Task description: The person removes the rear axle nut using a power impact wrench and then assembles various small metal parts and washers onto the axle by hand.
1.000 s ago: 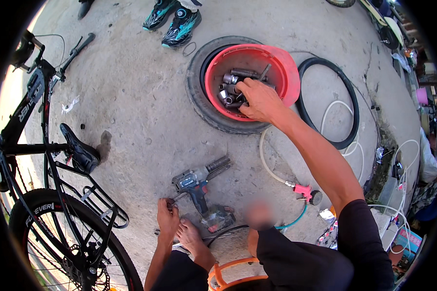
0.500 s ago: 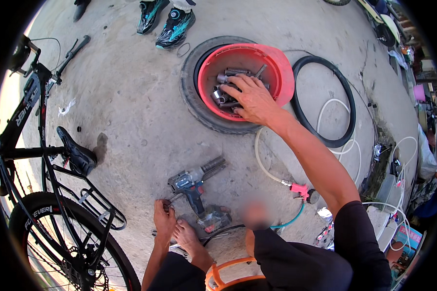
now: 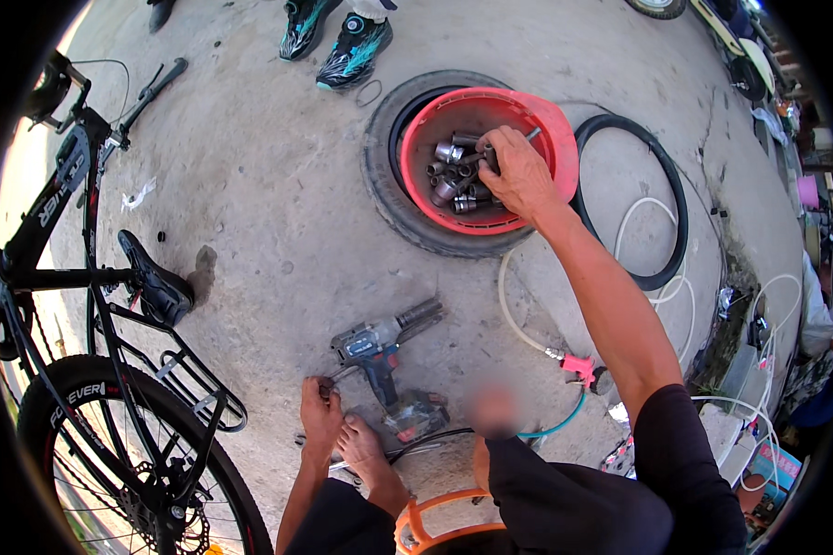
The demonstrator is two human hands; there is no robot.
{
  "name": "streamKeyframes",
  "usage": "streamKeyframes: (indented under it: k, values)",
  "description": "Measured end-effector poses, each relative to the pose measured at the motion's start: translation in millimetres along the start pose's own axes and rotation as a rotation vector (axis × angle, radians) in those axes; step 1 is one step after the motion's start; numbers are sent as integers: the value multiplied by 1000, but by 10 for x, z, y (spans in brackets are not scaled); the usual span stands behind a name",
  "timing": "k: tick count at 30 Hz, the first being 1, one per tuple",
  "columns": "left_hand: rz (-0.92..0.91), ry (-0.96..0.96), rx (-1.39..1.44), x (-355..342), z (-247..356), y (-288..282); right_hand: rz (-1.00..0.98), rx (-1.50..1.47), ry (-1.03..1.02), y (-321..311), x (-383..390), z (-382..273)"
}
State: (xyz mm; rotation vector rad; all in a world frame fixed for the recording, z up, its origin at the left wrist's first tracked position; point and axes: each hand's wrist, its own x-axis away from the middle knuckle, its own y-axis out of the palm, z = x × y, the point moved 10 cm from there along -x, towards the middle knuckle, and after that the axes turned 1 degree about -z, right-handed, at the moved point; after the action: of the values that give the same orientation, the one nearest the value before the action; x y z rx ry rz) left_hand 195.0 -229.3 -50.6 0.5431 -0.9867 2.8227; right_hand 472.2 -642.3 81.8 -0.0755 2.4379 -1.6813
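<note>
My right hand (image 3: 520,180) reaches into an upturned red hard hat (image 3: 566,148). Its fingers are curled round a dark metal socket (image 3: 491,159), partly hidden by the hand. More sockets (image 3: 449,185), some shiny and some dark, lie heaped in the hat. Low on the left, my left hand (image 3: 320,412) is closed near the ground beside my bare foot (image 3: 361,447). A small dark piece and a thin metal rod (image 3: 345,374) show at its fingertips, too small to name. Just right of it, a cordless impact wrench (image 3: 372,351) lies on its side.
The hard hat rests on a tyre (image 3: 379,190). Right of it lie a black inner tube (image 3: 680,222) and pale hoses with a pink air fitting (image 3: 578,368). A black bicycle (image 3: 88,277) stands at left. Another person's shoes (image 3: 354,51) are at the far side.
My right hand has shifted towards the right side of the hat, and its spread fingers have curled round a socket. More of the heap shows. My left hand stays beside the impact wrench.
</note>
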Motion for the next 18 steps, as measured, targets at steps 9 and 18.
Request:
streamKeyframes:
  k: [9, 18]
  values:
    - [5, 0, 10, -1, -6, 9, -20, -233, 120, -186, 369, 161]
    - [0, -9, -15, -12, 51, -16, -131, 366, -297, 174, 169, -541]
